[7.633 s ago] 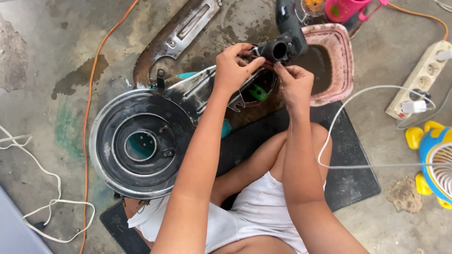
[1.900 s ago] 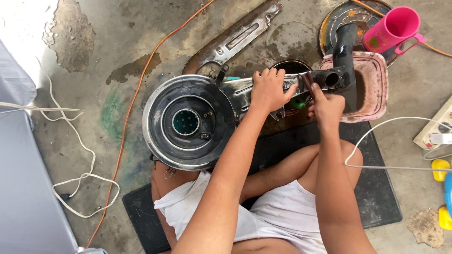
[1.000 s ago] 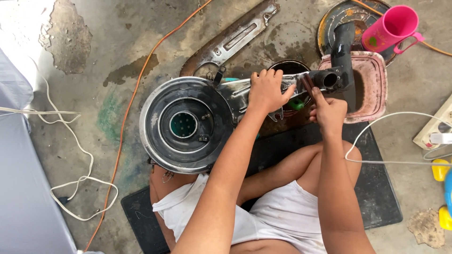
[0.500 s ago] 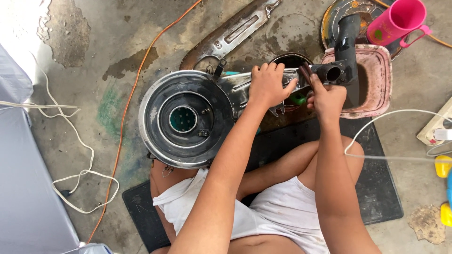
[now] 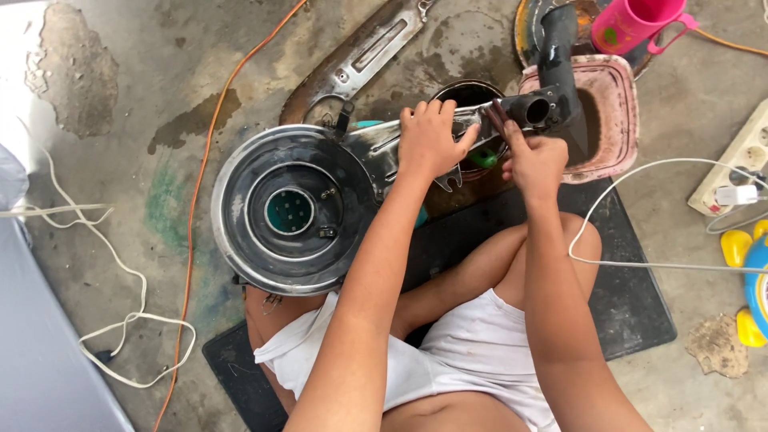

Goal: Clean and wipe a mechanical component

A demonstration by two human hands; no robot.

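A large dark metal housing (image 5: 288, 212) with a round dish-shaped end rests on my lap, its narrow neck running right to a black tube (image 5: 556, 72). My left hand (image 5: 428, 140) grips that neck from above. My right hand (image 5: 532, 160) holds a thin dark tool (image 5: 498, 120) with its tip at the tube's round opening. A green-handled tool (image 5: 482, 158) lies just under my hands. I sit on a black mat (image 5: 624, 296).
A long metal cover (image 5: 360, 60) lies on the concrete behind the housing. A pink square basin (image 5: 612, 112) and a pink cup (image 5: 636, 20) stand at the upper right. An orange cable (image 5: 192, 232) and a white cord (image 5: 104, 264) run at the left. A power strip (image 5: 740, 164) sits at the right.
The view has shifted slightly between frames. My hands stay at the neck and tube opening, with the right hand working the thin tool there.
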